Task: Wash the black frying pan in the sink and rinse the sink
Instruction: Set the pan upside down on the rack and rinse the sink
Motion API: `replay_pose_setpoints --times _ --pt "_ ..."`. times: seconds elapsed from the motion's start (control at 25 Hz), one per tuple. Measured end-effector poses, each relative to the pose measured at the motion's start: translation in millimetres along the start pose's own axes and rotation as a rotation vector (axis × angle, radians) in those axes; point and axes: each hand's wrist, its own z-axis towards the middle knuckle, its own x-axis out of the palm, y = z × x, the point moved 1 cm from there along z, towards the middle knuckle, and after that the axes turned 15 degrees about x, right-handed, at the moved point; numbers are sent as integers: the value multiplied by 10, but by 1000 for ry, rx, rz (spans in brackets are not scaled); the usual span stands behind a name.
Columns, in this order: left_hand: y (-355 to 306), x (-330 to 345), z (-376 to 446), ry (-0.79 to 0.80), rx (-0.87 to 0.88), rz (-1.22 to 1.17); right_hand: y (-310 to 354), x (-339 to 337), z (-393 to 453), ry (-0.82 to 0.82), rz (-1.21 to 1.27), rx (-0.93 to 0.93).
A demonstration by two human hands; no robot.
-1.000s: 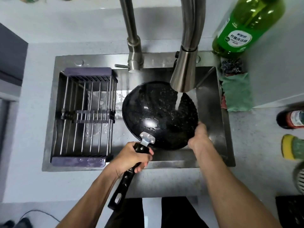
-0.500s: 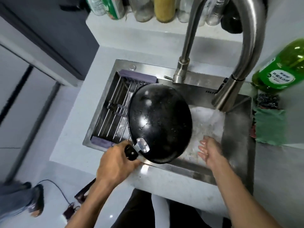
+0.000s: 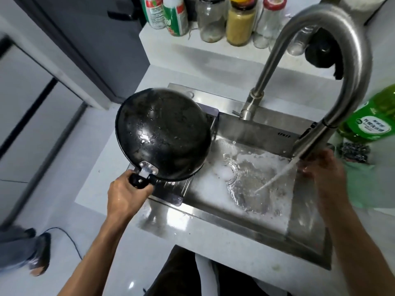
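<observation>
Hands: left hand (image 3: 126, 196) is wrapped round the black handle (image 3: 140, 180) of the frying pan (image 3: 163, 136); right hand (image 3: 320, 167) has its fingers curled on the spray head (image 3: 307, 142) of the faucet (image 3: 333, 50), though blur hides the exact grip.
Pan: wet and tilted, inside facing the camera, held up over the left part of the sink (image 3: 267, 216) and its left rim, above the drying rack (image 3: 171, 193).
Water: a slanted stream (image 3: 275, 178) runs from the spray head to the sink floor near the drain (image 3: 230, 169), with foam spread around it.
Edges and room: the pan's far edge overhangs the white counter (image 3: 102, 167) to the left; the right half of the basin lies open between pan and right hand; the faucet arch crosses above it.
Labels: green bottle (image 3: 372, 118) at the right carries a white round label with small writing too blurred to read; jars and bottles (image 3: 213, 18) on the back ledge have labels equally unreadable.
Beside the sink: green cloth (image 3: 359, 184) and dark scrubber (image 3: 354, 150) on the right edge.
Change: half a second ago the pan hung lower over the basin and the right hand was spread under the water; now the pan is further left and the right hand is at the spray head, aiming the stream.
</observation>
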Motion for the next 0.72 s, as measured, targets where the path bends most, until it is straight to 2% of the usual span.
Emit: replay_pose_setpoints --times 0.12,0.24,0.48,0.72 --pt "76 142 166 -24 -34 -62 164 12 -126 86 -44 -100" --pt "195 190 275 -61 -32 -58 291 69 -193 28 -184 -179" --pt "506 241 223 -35 43 84 420 159 -251 7 -295 -200" --pt "740 495 236 -15 -98 -65 508 294 -305 57 -460 -219"
